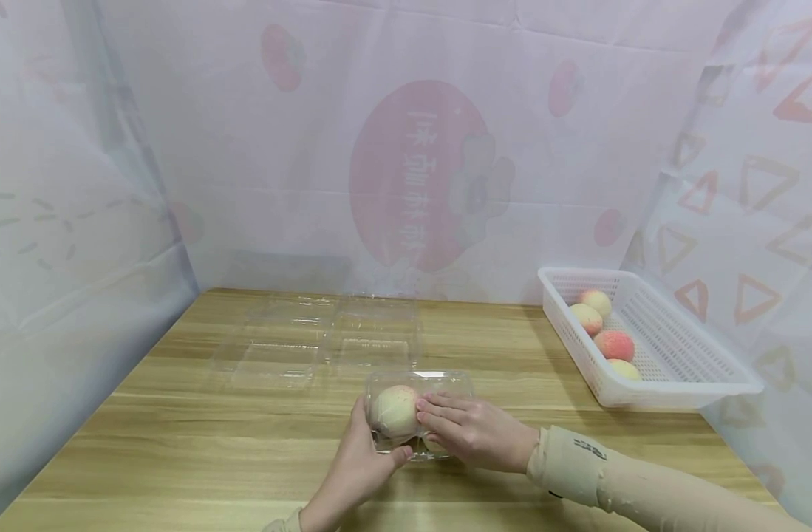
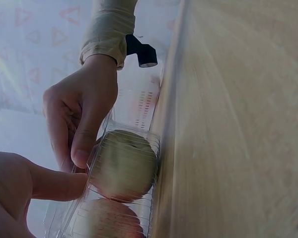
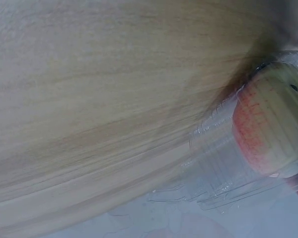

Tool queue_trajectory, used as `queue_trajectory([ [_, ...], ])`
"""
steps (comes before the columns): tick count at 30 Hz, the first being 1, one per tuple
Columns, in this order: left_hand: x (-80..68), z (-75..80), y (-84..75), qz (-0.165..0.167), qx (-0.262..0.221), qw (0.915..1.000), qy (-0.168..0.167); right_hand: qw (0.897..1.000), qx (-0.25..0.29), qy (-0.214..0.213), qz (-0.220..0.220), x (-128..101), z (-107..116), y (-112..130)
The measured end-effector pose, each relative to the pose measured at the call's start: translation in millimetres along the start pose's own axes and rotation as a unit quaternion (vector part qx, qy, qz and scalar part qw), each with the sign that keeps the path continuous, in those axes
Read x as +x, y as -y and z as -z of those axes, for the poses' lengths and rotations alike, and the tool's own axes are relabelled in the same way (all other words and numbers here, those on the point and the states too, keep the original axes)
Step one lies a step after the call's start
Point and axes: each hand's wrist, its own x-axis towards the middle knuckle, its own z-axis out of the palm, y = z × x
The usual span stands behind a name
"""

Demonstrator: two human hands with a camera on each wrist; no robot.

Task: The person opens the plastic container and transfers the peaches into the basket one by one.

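Pale translucent sheeting (image 1: 406,148) printed with a large pink circle and fruit shapes walls in the scene on three sides, filling the upper half of the head view. Below it, a light wooden table (image 1: 199,443) with streaked grain spans the lower half of the frame.

At the right of the head view, a white perforated plastic basket (image 1: 685,355) sits on the table against the sheeting, with four pink-and-yellow peaches (image 1: 613,344) lying in a row inside it. In the middle of the frame, toward the back of the table, two empty clear plastic clamshell boxes (image 1: 319,340) lie open and flat, side by side.

Lower centre, a small clear plastic clamshell box (image 1: 454,384) sits on the table with its lid down over a pale yellow peach blushed pink (image 1: 394,410); the left wrist view shows a second peach (image 2: 107,220) in the box beside the first.

The right hand (image 1: 475,430), in a beige sleeve, lies on top of the box with fingers straight and close together, pressing the lid. The left hand (image 1: 359,465) cups the box's near left corner, its thumb (image 2: 57,183) stretched out against the box's side.
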Motion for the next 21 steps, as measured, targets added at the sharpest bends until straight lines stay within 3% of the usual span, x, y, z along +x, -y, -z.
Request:
queue_trajectory([
  [21,0.9,3.0,3.7,0.005,-0.037,0.9992,0.016,0.998,0.057,-0.001,-0.02,-0.3,0.0,-4.1],
])
